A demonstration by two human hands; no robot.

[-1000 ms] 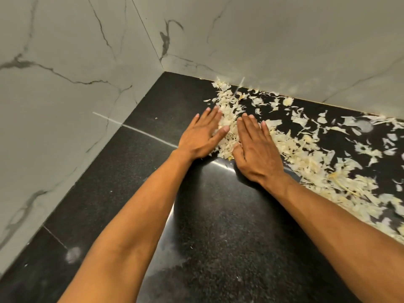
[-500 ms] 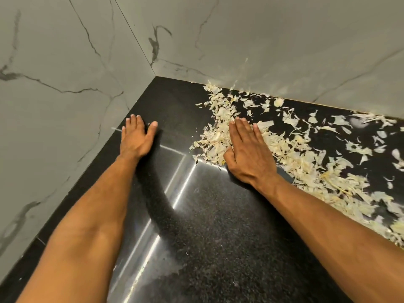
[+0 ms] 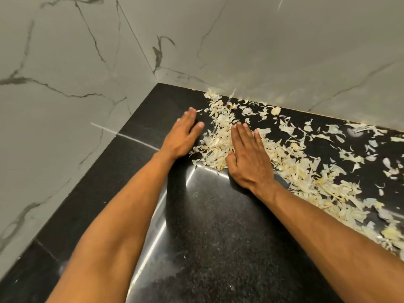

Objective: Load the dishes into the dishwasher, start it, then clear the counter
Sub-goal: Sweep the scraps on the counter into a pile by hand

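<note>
Pale, papery peel scraps lie strewn over the black stone counter, from the back corner out to the right edge. My right hand lies flat, fingers straight, on the left end of the scraps. My left hand is flat on the bare counter just left of the heap, with its thumb near the outermost scraps. Neither hand holds anything.
White marble-look walls close the counter in at the left and the back, meeting in a corner. Bare black counter stretches toward me between my forearms and along the left wall.
My left hand, which had swung out to the left wall half a second ago, has come back right to the edge of the scraps. My right hand has stayed on the heap.
</note>
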